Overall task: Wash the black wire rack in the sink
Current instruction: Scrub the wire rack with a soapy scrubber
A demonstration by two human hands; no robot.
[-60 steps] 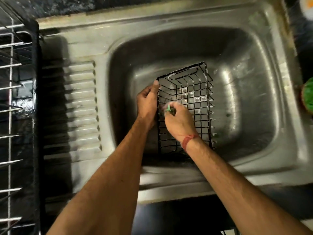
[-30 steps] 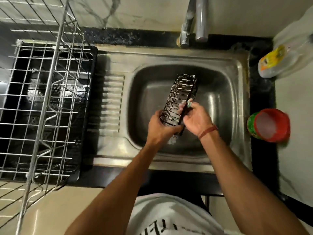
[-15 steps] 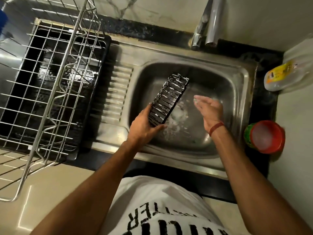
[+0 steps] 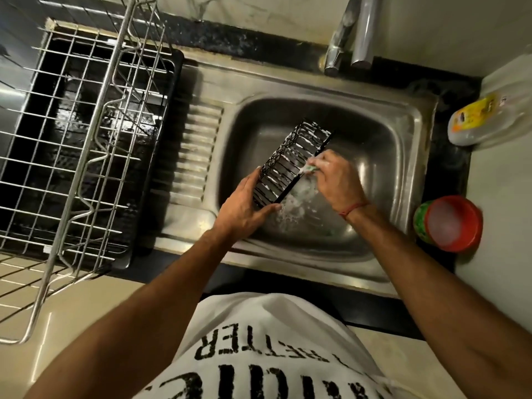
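Head view: rack [image 4: 290, 162] between hands.

White shirt [image 4: 276, 335]: black block print, seen upside down from wearer's view; one line ends in letters "ETTER", first letter cut off by fold; larger line below cropped, unreadable; bottle [image 4: 486, 122] yellow label: print too blurred.

We see the left hand [image 4: 244, 207] gripping the near end of the black wire rack [image 4: 290, 164], tilted on edge over the sink [image 4: 403, 116]. The right hand [image 4: 335, 180] presses a soapy green scrubber [image 4: 309, 168] against the rack's side, with foam [image 4: 293, 203] below.
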